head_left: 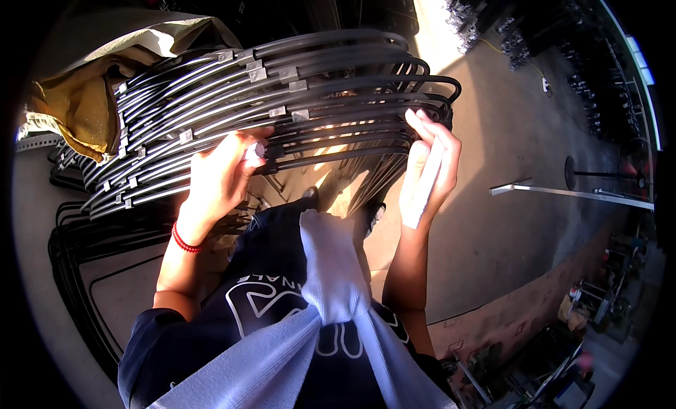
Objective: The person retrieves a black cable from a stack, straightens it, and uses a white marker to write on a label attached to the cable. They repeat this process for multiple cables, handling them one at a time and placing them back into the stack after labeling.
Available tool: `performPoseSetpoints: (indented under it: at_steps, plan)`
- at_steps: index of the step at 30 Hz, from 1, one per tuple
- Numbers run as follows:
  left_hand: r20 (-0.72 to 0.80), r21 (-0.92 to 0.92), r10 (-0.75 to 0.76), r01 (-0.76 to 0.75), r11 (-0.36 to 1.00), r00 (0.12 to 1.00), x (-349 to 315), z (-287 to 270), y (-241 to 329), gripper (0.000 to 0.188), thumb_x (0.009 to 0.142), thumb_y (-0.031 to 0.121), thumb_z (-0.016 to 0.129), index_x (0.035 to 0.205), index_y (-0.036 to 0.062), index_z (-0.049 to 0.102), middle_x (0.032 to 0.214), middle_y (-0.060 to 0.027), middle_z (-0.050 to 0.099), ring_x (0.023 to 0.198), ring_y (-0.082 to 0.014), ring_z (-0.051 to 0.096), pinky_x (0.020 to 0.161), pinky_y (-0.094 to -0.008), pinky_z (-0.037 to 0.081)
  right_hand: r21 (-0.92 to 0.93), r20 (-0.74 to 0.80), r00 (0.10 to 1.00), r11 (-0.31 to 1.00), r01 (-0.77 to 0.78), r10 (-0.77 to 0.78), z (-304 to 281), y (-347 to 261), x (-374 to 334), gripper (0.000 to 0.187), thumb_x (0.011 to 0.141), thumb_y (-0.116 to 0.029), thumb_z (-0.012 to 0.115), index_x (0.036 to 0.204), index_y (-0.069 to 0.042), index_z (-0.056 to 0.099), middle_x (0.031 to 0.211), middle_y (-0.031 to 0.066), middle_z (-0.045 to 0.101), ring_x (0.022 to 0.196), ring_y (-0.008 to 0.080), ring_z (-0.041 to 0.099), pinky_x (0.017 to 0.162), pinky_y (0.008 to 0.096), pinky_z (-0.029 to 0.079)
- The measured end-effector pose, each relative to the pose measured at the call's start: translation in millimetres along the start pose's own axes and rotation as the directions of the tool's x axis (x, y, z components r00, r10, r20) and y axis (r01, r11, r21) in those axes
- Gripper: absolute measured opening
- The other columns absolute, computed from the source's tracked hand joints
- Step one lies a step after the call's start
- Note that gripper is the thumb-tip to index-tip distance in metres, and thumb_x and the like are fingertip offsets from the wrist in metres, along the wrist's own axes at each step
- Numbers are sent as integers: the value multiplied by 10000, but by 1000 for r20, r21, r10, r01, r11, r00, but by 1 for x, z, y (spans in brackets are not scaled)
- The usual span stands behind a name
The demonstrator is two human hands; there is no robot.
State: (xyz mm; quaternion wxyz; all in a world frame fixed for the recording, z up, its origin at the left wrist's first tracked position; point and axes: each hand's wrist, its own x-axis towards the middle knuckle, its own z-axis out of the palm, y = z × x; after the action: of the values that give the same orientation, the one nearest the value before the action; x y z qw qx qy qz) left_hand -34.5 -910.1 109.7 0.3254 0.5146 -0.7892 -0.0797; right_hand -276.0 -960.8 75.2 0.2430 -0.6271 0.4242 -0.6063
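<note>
My left hand [220, 171], with a red bead bracelet on its wrist, is closed over the near side of a stack of bent black metal rod frames [338, 154]. A small pale, whitish-pink piece [255, 152] shows at its thumb; whether it is a wrap or a held object I cannot tell. My right hand [431, 166] stands at the rounded right ends of the frames. Its fingers are stretched upward, the fingertips beside the bends, and the palm faces left. Small grey clips [257, 72] sit along the rods.
A tan and mustard cloth [84, 106] drapes over the stack's left end. More black frames [77, 268] lie at lower left. A light metal bar [570, 193] juts in from the right, near a black round-based stand [570, 173]. Dark clustered parts [535, 29] fill the upper right.
</note>
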Motion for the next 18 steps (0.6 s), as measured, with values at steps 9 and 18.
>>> performPoseSetpoints:
  at_steps: [9,18]
  plan:
    - [-65,-100,80,-87,991,995,-4,5,-19,84,785,97,556,847,45,534,808,-66,618,557,-165,600,469,-221,464,-257,202,976,958,127,-75,19,31,42,358,751,-61,597,1051,-30,404,1138,219,492,1115,340,437,997,487,189]
    - [-70,-192,27,-40,981,997,-15,8,-25,120,764,99,594,807,42,498,736,-52,602,502,-143,554,410,-225,404,-352,125,990,930,110,-70,38,29,22,308,801,-139,559,1040,-6,419,1130,207,510,1129,334,434,981,491,232]
